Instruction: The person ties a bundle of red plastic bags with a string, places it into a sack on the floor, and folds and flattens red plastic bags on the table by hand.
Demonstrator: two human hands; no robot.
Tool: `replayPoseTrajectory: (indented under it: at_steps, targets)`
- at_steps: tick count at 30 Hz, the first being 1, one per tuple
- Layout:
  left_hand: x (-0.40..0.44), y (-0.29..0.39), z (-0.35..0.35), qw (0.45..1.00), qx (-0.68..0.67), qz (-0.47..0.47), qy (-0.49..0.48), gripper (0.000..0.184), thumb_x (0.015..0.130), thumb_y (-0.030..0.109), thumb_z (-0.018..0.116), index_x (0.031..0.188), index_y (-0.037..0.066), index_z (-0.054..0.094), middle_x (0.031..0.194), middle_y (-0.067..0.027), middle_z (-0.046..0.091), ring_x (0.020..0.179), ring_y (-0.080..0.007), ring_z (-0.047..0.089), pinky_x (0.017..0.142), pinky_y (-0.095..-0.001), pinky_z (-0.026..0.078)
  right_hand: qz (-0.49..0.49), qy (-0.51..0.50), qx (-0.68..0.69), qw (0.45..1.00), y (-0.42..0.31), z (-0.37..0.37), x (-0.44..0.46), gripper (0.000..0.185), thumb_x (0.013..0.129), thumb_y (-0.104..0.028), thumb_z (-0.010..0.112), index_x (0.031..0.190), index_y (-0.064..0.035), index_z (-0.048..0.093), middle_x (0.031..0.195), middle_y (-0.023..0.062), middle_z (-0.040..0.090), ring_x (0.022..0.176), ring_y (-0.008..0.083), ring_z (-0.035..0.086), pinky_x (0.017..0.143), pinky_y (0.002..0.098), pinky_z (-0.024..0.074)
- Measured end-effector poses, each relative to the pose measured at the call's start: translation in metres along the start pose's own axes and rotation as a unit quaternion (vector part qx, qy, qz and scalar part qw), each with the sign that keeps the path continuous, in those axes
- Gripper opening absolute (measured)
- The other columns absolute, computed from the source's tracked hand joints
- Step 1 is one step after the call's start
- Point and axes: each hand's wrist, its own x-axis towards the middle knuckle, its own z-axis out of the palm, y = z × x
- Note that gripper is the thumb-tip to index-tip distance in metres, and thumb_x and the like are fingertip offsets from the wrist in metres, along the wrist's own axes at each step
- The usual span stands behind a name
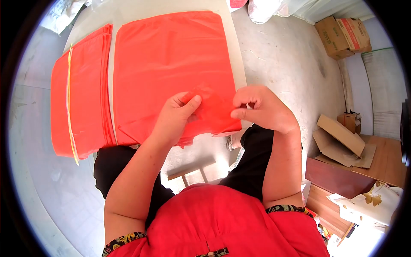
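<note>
A wide stack of red plastic sheets or bags (171,55) lies on the pale table (234,43). At its near edge my left hand (180,112) pinches a bunched piece of the red plastic between thumb and fingers. My right hand (261,107) is beside the stack's near right corner, thumb and fingertips curled close together; whether a bit of plastic is between them is too small to tell. Left of the wide stack lies a folded red bundle (87,90), with yellow and white strings (69,98) running lengthwise over it.
Cardboard boxes (342,36) stand on the floor at the back right. An opened carton (342,141) rests on a brown wooden surface (385,158) at the right. Under the table's near edge, a wooden frame (191,172) shows between my legs.
</note>
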Motion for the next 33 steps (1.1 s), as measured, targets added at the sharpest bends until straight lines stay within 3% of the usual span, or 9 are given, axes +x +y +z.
replayPoseTrajectory:
  at_steps: [4, 7, 12, 17, 20, 23, 26, 29, 33]
  targets:
    - [0.002, -0.004, -0.006, 1.000, -0.007, -0.014, -0.021, 0.023, 0.107, 0.019, 0.064, 0.118, 0.000, 0.071, 0.110, -0.0076, 0.074, 0.097, -0.0145, 0.071, 0.086, -0.0307, 0.060, 0.028, -0.004, 0.132, 0.991, -0.002, -0.002, -0.005, 0.023, 0.086, -0.015, 0.084, 0.093, 0.0015, 0.069, 0.083, 0.0004, 0.061, 0.076, 0.0095, 0.053, 0.068, 0.0270, 0.0423]
    - [0.002, -0.007, -0.006, 0.999, -0.009, -0.012, -0.036, 0.023, 0.107, 0.019, 0.064, 0.118, 0.000, 0.070, 0.109, -0.0075, 0.074, 0.098, -0.0146, 0.071, 0.087, -0.0316, 0.059, 0.019, 0.154, -0.046, 0.987, -0.011, 0.016, 0.012, 0.026, 0.086, -0.018, 0.085, 0.095, 0.0015, 0.070, 0.084, 0.0002, 0.062, 0.077, 0.0096, 0.054, 0.068, 0.0266, 0.0432]
    - [0.003, -0.008, -0.008, 0.998, 0.009, -0.018, -0.057, 0.020, 0.108, 0.015, 0.062, 0.120, 0.000, 0.070, 0.112, -0.0072, 0.073, 0.099, -0.0162, 0.071, 0.090, -0.0346, 0.060, 0.035, 0.114, -0.036, 0.992, -0.001, 0.031, 0.021, 0.021, 0.085, -0.014, 0.082, 0.093, 0.0016, 0.069, 0.081, 0.0001, 0.060, 0.074, 0.0092, 0.052, 0.066, 0.0274, 0.0437]
    - [-0.004, 0.002, -0.001, 0.996, 0.042, -0.018, -0.080, 0.041, 0.113, 0.035, 0.049, 0.119, -0.001, 0.069, 0.115, -0.0101, 0.074, 0.108, -0.0182, 0.070, 0.096, -0.0356, 0.056, 0.041, -0.044, -0.056, 0.997, -0.009, 0.006, 0.010, 0.014, 0.087, -0.009, 0.076, 0.091, 0.0019, 0.069, 0.075, 0.0003, 0.057, 0.072, 0.0084, 0.051, 0.065, 0.0271, 0.0436]
    - [-0.002, 0.002, -0.005, 0.997, 0.029, -0.022, -0.073, 0.054, 0.115, 0.043, 0.039, 0.120, -0.001, 0.069, 0.116, -0.0123, 0.074, 0.112, -0.0201, 0.069, 0.099, -0.0369, 0.054, 0.121, -0.029, 0.149, 0.981, -0.005, 0.000, -0.001, 0.011, 0.090, -0.009, 0.072, 0.094, 0.0016, 0.071, 0.075, 0.0017, 0.061, 0.074, 0.0075, 0.053, 0.067, 0.0258, 0.0445]
    - [-0.001, 0.003, -0.008, 0.997, 0.050, -0.024, -0.056, 0.057, 0.115, 0.045, 0.034, 0.125, -0.001, 0.067, 0.119, -0.0123, 0.073, 0.113, -0.0206, 0.068, 0.100, -0.0379, 0.053, 0.087, 0.078, 0.043, 0.992, -0.009, 0.007, 0.009, 0.014, 0.093, -0.010, 0.069, 0.100, 0.0011, 0.073, 0.083, 0.0030, 0.069, 0.080, 0.0074, 0.060, 0.073, 0.0249, 0.0482]
    - [-0.001, 0.002, -0.010, 0.988, 0.146, 0.022, -0.037, 0.049, 0.115, 0.038, 0.039, 0.125, -0.001, 0.067, 0.120, -0.0124, 0.073, 0.113, -0.0218, 0.068, 0.100, -0.0385, 0.053, 0.043, 0.101, -0.036, 0.993, 0.006, 0.025, 0.018, 0.017, 0.096, -0.013, 0.067, 0.104, 0.0009, 0.073, 0.092, 0.0061, 0.074, 0.087, 0.0138, 0.068, 0.077, 0.0307, 0.0526]
    - [0.001, 0.002, -0.022, 0.947, 0.303, 0.105, 0.004, 0.034, 0.110, 0.029, 0.054, 0.121, 0.000, 0.069, 0.116, -0.0124, 0.074, 0.109, -0.0247, 0.070, 0.099, -0.0393, 0.053, -0.050, 0.037, -0.145, 0.988, 0.018, 0.042, 0.026, 0.020, 0.097, -0.017, 0.064, 0.107, -0.0013, 0.073, 0.101, 0.0116, 0.075, 0.091, 0.0266, 0.071, 0.080, 0.0390, 0.0544]
    - [-0.006, 0.020, -0.044, 0.776, 0.585, 0.228, 0.071, 0.028, 0.099, 0.018, 0.068, 0.122, 0.002, 0.069, 0.110, -0.0145, 0.074, 0.105, -0.0319, 0.069, 0.096, -0.0416, 0.053, 0.127, -0.141, -0.253, 0.949, 0.008, 0.038, 0.024, 0.022, 0.098, -0.019, 0.061, 0.111, -0.0052, 0.073, 0.106, 0.0156, 0.074, 0.098, 0.0353, 0.069, 0.085, 0.0427, 0.0543]
